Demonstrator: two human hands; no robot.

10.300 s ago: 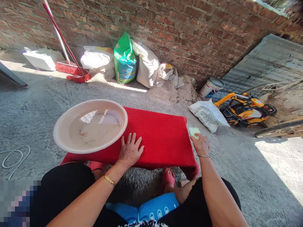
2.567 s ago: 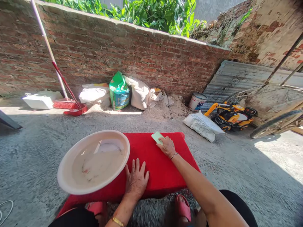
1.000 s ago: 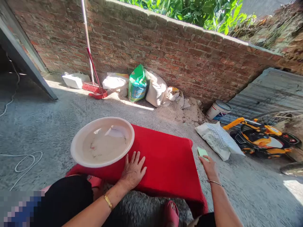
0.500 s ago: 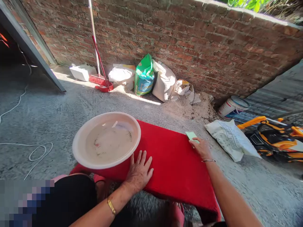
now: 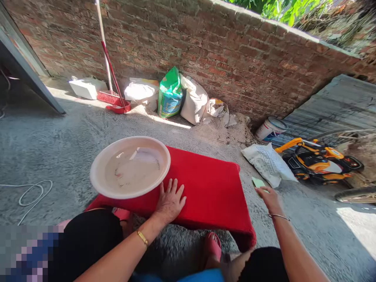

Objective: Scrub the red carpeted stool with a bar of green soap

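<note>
A red cloth [image 5: 205,188] covers a low table in front of my knees. My left hand [image 5: 170,201] lies flat on its near side with the fingers spread, just right of the basin. The wide white basin [image 5: 100,184] stands on the cloth's left part, with water and small dark bits in it. Beyond the table's right edge, my right hand [image 5: 270,200] is closed on a pale green flat piece [image 5: 258,182], held off the cloth above the concrete floor. Its exact kind does not show.
Along the brick wall [image 5: 223,58] stand a red dustpan [image 5: 119,107], a green bag [image 5: 170,92], white sacks [image 5: 195,100] and a paint bucket [image 5: 270,129]. A white sack [image 5: 267,162] and a yellow-black ride-on toy [image 5: 317,160] lie to the right. A cable [image 5: 38,186] loops on the left floor.
My right hand has moved right with the pale green piece, from the cloth's far right edge out past the table. My left hand stays flat on the cloth. The view has turned right.
</note>
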